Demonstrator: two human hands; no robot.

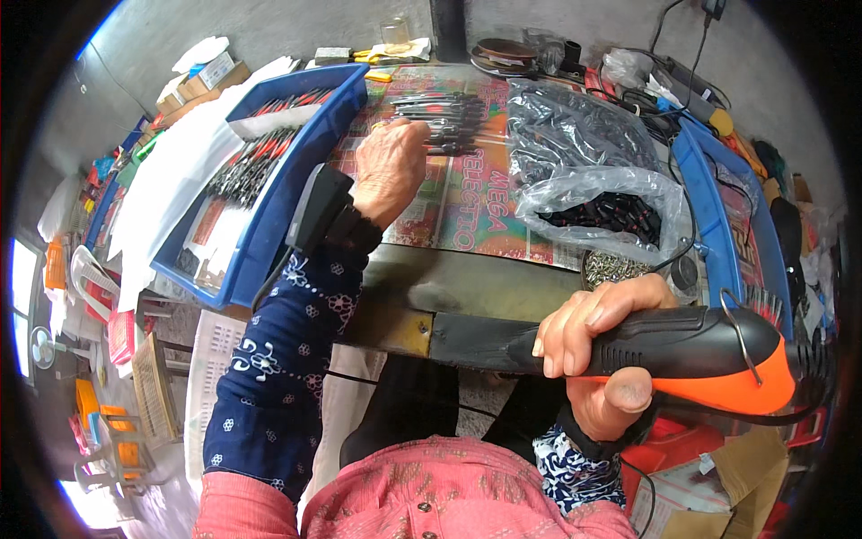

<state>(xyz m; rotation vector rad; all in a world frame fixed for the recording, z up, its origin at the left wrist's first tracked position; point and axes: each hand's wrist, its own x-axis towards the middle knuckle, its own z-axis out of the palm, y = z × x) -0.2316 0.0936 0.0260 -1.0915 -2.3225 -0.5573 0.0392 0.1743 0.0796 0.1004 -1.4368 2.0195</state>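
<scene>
My right hand (600, 346) grips a black and orange electric screwdriver (709, 355) held level near the table's front edge, its cord trailing to the right. My left hand (391, 166) reaches forward over the table, fingers closed on thin metal pieces (440, 117) that lie in a row on a printed sheet (467, 198). A black device (319, 211) is strapped at my left wrist. Whether the left fingers pinch one piece or only rest on them is unclear.
A blue tray (287, 180) with red-and-black handled parts sits at the left. Clear plastic bags (593, 171) of small black parts lie at the right, beside a small dish of screws (611, 268) and a second blue tray (727, 216). Boxes, cables and stools surround the table.
</scene>
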